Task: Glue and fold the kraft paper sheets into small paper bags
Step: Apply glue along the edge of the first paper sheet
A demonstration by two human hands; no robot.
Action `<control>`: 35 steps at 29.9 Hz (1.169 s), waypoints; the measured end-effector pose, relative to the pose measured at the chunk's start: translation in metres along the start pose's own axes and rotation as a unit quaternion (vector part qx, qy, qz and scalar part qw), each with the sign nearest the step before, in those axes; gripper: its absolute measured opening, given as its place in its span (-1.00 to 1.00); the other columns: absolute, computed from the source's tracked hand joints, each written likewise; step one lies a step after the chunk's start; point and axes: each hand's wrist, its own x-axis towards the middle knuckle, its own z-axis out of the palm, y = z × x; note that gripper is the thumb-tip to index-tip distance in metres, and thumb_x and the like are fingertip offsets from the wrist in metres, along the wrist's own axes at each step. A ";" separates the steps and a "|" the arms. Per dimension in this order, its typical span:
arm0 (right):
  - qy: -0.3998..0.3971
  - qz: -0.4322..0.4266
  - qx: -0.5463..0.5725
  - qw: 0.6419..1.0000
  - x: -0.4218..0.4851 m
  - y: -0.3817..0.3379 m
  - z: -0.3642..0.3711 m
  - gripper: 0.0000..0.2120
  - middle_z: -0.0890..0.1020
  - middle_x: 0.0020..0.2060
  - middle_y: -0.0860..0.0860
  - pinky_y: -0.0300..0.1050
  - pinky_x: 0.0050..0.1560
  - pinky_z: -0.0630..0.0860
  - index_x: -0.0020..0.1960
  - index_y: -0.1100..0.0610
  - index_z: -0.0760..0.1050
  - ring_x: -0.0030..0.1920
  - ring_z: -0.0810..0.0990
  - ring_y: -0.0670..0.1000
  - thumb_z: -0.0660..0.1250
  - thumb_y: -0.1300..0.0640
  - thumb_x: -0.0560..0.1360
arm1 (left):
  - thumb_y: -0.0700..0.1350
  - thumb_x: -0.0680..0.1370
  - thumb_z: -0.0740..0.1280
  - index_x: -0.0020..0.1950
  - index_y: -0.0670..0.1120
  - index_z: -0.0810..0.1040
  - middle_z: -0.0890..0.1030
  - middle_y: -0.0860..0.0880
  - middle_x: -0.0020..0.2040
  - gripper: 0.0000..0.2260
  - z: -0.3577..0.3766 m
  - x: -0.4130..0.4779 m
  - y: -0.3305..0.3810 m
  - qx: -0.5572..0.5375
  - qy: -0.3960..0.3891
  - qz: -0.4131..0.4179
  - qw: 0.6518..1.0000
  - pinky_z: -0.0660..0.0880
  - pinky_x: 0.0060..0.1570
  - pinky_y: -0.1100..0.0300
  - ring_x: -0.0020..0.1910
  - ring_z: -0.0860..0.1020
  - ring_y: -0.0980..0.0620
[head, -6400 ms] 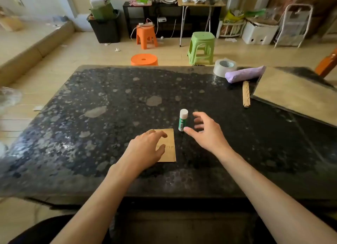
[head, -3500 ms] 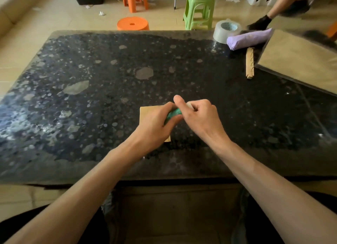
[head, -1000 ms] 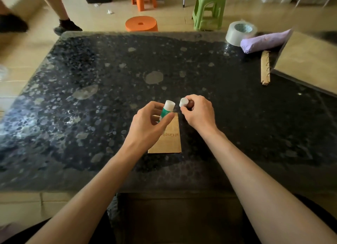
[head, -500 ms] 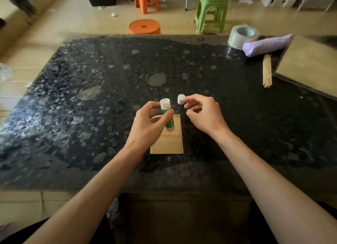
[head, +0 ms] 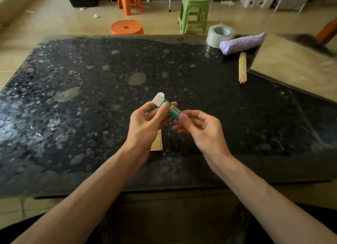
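My left hand point(head: 145, 123) grips a green glue stick point(head: 171, 110) above the table, tilted with its white end pointing up and to the left. My right hand point(head: 202, 129) pinches the stick's lower end between thumb and fingertips. The stick's white cap does not show. A small folded kraft paper piece point(head: 157, 141) lies on the black speckled table point(head: 91, 98), mostly hidden under my left hand and wrist.
At the far right of the table lie a large kraft paper stack point(head: 295, 65), a narrow kraft strip point(head: 242, 69), a purple bundle point(head: 242, 43) and a tape roll point(head: 219, 35). Beyond the far edge stand an orange stool point(head: 127, 27) and a green stool point(head: 194, 10).
The glue stick went from upright in my left hand to tilted. My right hand, which held the removed cap beside it, has come onto the stick's lower end.
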 end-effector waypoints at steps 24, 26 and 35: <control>-0.087 -0.089 -0.175 0.977 0.003 0.012 -0.016 -0.76 0.73 -0.11 -0.04 -0.19 -0.05 0.65 0.22 0.11 0.60 -0.07 0.74 -0.05 0.33 0.01 0.65 | -0.16 0.67 0.30 0.31 -0.24 0.51 0.69 -0.11 0.21 -0.75 -0.005 -0.006 -0.011 -0.010 -0.020 0.011 1.000 0.54 0.31 -0.01 0.23 0.65 -0.09; -0.106 -0.077 -0.172 0.976 0.004 0.012 -0.014 -0.75 0.73 -0.09 -0.02 -0.18 -0.04 0.64 0.24 0.10 0.59 -0.05 0.74 -0.04 0.27 0.00 0.68 | -0.16 0.67 0.29 0.32 -0.23 0.50 0.68 -0.10 0.23 -0.75 -0.008 -0.007 -0.011 -0.011 -0.025 0.009 1.000 0.53 0.33 -0.01 0.25 0.64 -0.08; -0.090 -0.084 -0.137 0.983 0.002 0.009 -0.009 -0.80 0.71 -0.12 0.02 -0.16 -0.10 0.63 0.18 0.14 0.60 -0.12 0.73 0.02 0.29 0.04 0.68 | -0.15 0.67 0.29 0.27 -0.25 0.48 0.69 -0.11 0.20 -0.77 -0.014 -0.007 -0.004 -0.003 -0.032 0.016 0.999 0.50 0.35 -0.02 0.23 0.65 -0.09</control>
